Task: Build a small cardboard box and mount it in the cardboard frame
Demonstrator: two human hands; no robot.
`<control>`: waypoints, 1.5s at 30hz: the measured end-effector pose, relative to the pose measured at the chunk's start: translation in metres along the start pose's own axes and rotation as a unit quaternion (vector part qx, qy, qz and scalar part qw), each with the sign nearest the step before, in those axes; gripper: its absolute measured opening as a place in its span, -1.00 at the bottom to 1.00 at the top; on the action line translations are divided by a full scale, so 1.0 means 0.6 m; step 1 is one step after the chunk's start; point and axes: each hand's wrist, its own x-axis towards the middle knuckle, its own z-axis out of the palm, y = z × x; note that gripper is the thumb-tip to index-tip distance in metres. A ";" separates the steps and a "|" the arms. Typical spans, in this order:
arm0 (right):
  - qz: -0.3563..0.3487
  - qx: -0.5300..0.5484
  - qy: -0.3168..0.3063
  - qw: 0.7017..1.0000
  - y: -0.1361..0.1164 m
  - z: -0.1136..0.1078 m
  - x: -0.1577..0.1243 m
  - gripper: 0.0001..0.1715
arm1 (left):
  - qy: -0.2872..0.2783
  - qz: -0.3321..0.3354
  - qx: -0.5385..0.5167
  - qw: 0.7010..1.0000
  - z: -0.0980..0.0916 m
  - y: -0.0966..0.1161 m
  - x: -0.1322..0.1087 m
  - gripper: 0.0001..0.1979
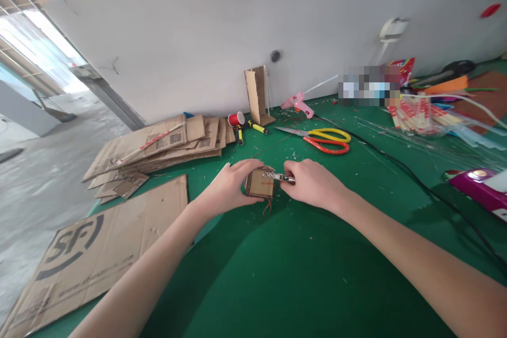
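Note:
In the middle of the head view, my left hand (233, 185) is closed around a small square cardboard block (260, 184), thumb in front and fingers behind. A thin red wire (268, 207) hangs in a loop from its lower edge. My right hand (311, 182) grips a slim silver metal tool (278, 176) with small holes along it; its exact kind is unclear. The tool's tip lies over the upper right of the block, though I cannot tell whether it touches. Behind my hands rest large scissors (325, 138) with one yellow and one orange handle.
Flattened cardboard (158, 142) is stacked on the left, with a printed sheet (119, 243) nearer. Toward the wall are a red spool (236, 119), an upright cardboard piece (257, 96) and a pink glue gun (298, 103). A black cable (396, 161) crosses the green table (285, 280) toward a purple object (477, 187).

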 end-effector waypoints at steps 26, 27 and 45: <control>0.024 0.393 -0.170 0.904 0.027 -0.020 0.018 -0.74 | 0.034 -0.079 -0.178 0.980 -0.021 0.015 0.000 -0.29; 0.024 0.402 -0.177 0.898 0.027 -0.020 0.017 -0.74 | 0.035 -0.077 -0.182 0.980 -0.021 0.016 0.000 -0.31; -0.009 0.489 -0.232 0.841 0.036 -0.020 0.012 -0.64 | 0.022 -0.086 -0.249 0.965 -0.023 0.045 -0.004 -0.36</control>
